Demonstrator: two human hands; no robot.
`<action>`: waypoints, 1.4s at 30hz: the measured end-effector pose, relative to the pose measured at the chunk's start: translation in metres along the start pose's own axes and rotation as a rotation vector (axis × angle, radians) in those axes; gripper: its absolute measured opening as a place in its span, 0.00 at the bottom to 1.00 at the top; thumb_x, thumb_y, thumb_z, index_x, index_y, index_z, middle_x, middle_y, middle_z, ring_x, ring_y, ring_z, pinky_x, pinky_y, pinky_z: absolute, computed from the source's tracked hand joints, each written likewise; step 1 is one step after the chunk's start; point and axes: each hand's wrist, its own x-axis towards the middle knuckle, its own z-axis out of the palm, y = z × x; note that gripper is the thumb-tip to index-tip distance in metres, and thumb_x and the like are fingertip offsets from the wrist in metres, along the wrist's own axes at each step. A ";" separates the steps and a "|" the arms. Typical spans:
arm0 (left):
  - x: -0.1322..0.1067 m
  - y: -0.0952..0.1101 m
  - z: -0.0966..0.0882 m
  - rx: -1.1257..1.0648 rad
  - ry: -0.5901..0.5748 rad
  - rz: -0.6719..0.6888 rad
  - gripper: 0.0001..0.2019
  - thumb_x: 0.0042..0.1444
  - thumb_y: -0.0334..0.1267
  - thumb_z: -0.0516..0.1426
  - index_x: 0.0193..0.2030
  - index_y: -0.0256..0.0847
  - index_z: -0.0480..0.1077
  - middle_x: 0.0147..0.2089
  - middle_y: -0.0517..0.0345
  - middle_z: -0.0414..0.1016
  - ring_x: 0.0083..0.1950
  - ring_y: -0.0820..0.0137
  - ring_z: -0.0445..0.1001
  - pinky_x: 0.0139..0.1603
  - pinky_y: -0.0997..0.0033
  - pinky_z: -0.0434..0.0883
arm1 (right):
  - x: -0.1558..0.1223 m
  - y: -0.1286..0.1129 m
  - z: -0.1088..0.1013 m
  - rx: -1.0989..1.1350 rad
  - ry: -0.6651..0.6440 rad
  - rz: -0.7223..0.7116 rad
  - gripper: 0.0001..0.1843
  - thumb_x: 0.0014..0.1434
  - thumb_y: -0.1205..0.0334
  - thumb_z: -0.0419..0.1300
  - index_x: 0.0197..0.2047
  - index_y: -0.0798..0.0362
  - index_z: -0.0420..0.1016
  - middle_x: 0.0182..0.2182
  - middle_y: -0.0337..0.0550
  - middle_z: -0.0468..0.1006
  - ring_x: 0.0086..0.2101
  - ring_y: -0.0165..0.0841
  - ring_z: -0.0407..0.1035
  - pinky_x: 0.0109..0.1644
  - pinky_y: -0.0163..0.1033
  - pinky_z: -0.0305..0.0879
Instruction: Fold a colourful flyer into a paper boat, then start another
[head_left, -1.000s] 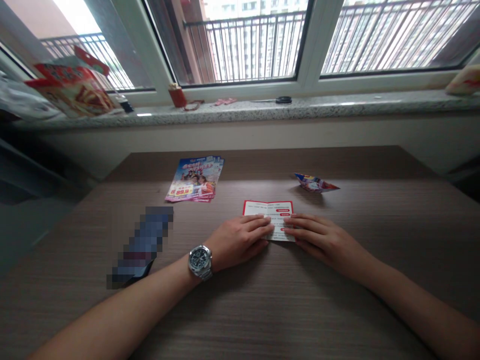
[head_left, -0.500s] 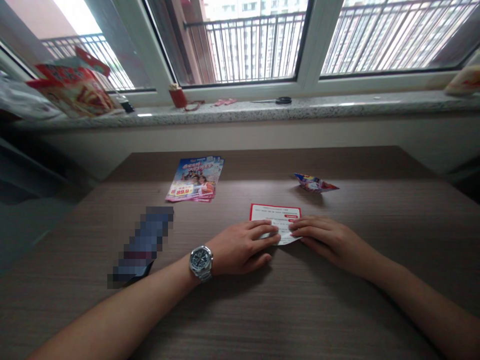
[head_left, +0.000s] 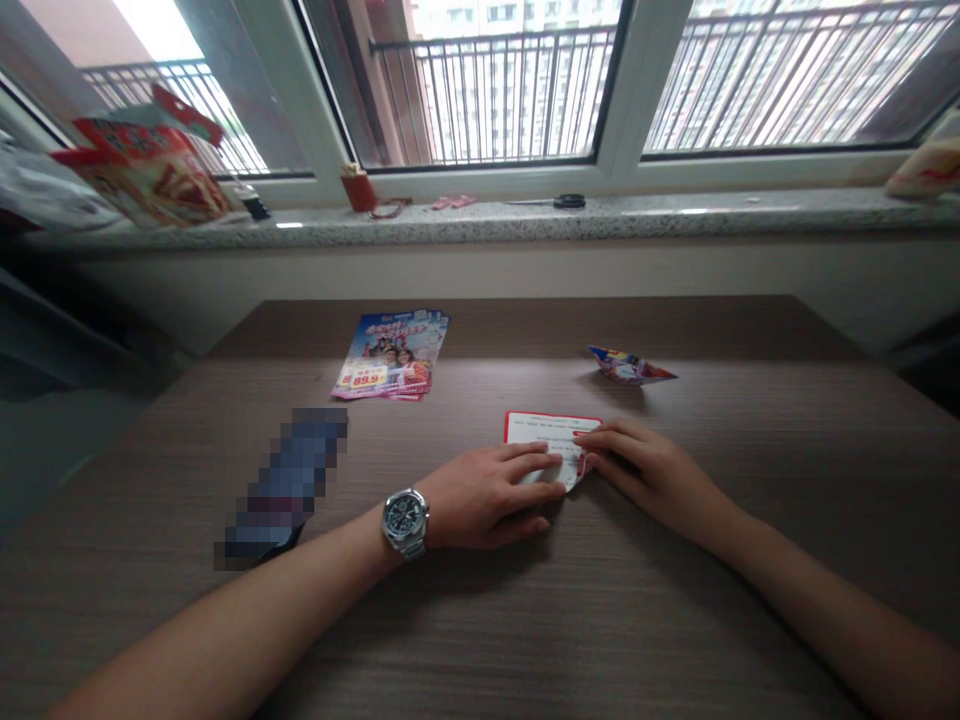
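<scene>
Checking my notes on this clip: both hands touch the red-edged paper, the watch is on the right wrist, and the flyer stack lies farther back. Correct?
Not quite: the head view shows the watch on the left wrist. The rest holds: the left hand and right hand touch the red-edged paper, and the flyer stack lies farther back.

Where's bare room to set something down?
On the brown wood-grain desk, bare patches lie between the glossy blue-and-pink flyers and folded multicoloured paper, and between the forearms. Crowded: the middle, where left hand and right hand touch the red-edged white sheet.
</scene>
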 end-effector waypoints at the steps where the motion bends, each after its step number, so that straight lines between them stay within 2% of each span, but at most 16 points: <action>1: 0.000 0.000 0.000 0.000 -0.002 -0.003 0.21 0.70 0.47 0.50 0.63 0.40 0.67 0.69 0.43 0.63 0.70 0.54 0.63 0.68 0.51 0.66 | 0.001 -0.001 0.001 0.011 0.006 0.013 0.12 0.69 0.63 0.56 0.53 0.48 0.75 0.46 0.48 0.78 0.48 0.40 0.73 0.51 0.45 0.71; 5: 0.002 0.002 -0.002 -0.014 0.010 -0.026 0.19 0.70 0.47 0.51 0.61 0.38 0.67 0.69 0.42 0.64 0.67 0.55 0.66 0.67 0.53 0.68 | 0.006 -0.003 0.004 0.056 0.015 0.079 0.09 0.68 0.62 0.58 0.50 0.49 0.76 0.44 0.47 0.77 0.45 0.39 0.73 0.49 0.44 0.71; 8: 0.001 0.003 -0.002 -0.014 0.037 -0.012 0.22 0.70 0.47 0.51 0.66 0.39 0.63 0.71 0.42 0.59 0.68 0.54 0.65 0.66 0.53 0.69 | 0.008 -0.004 0.005 0.073 0.018 0.110 0.07 0.67 0.61 0.59 0.47 0.50 0.76 0.42 0.46 0.76 0.43 0.38 0.72 0.47 0.43 0.70; 12: 0.001 0.003 0.000 0.016 0.004 0.046 0.23 0.71 0.46 0.50 0.69 0.44 0.60 0.74 0.52 0.56 0.71 0.52 0.59 0.68 0.49 0.66 | 0.010 -0.005 0.005 0.070 0.015 0.122 0.06 0.67 0.62 0.59 0.46 0.50 0.76 0.41 0.46 0.76 0.42 0.38 0.72 0.46 0.43 0.69; 15: 0.000 0.002 0.001 0.024 -0.021 0.033 0.24 0.71 0.47 0.49 0.70 0.45 0.59 0.74 0.55 0.56 0.72 0.51 0.58 0.69 0.49 0.65 | 0.011 -0.005 0.005 0.070 0.020 0.123 0.06 0.67 0.62 0.59 0.46 0.50 0.75 0.41 0.46 0.76 0.42 0.38 0.72 0.45 0.43 0.69; 19: -0.001 0.002 0.001 0.014 0.002 0.022 0.24 0.71 0.47 0.50 0.70 0.44 0.59 0.74 0.53 0.56 0.73 0.53 0.58 0.69 0.50 0.65 | 0.009 -0.004 0.004 0.057 0.027 0.082 0.09 0.68 0.61 0.57 0.49 0.49 0.75 0.43 0.48 0.77 0.44 0.39 0.73 0.47 0.44 0.71; 23: 0.000 0.001 0.001 0.012 0.007 0.011 0.26 0.71 0.47 0.50 0.71 0.40 0.57 0.74 0.51 0.57 0.73 0.55 0.58 0.69 0.52 0.65 | 0.005 -0.004 -0.001 -0.005 0.024 -0.034 0.12 0.69 0.61 0.56 0.54 0.48 0.74 0.50 0.51 0.77 0.50 0.41 0.73 0.53 0.48 0.72; 29: 0.000 0.001 0.001 0.021 -0.007 0.002 0.27 0.71 0.47 0.50 0.71 0.36 0.57 0.72 0.45 0.60 0.73 0.55 0.57 0.71 0.53 0.63 | 0.000 -0.006 -0.007 -0.111 -0.078 -0.147 0.19 0.69 0.62 0.56 0.61 0.45 0.73 0.58 0.50 0.76 0.58 0.42 0.70 0.60 0.51 0.70; 35: 0.000 -0.001 0.004 -0.017 0.014 0.003 0.27 0.71 0.47 0.50 0.71 0.36 0.57 0.71 0.44 0.61 0.74 0.57 0.57 0.72 0.55 0.62 | 0.000 -0.003 -0.006 -0.154 -0.183 -0.163 0.23 0.68 0.61 0.57 0.65 0.46 0.68 0.60 0.49 0.75 0.61 0.43 0.67 0.64 0.55 0.66; 42: -0.001 -0.002 0.004 -0.033 0.019 -0.002 0.27 0.70 0.47 0.51 0.70 0.35 0.58 0.71 0.43 0.62 0.74 0.57 0.57 0.72 0.54 0.62 | -0.001 -0.004 -0.007 -0.165 -0.189 -0.169 0.23 0.68 0.61 0.57 0.66 0.47 0.68 0.61 0.49 0.74 0.61 0.43 0.68 0.64 0.55 0.67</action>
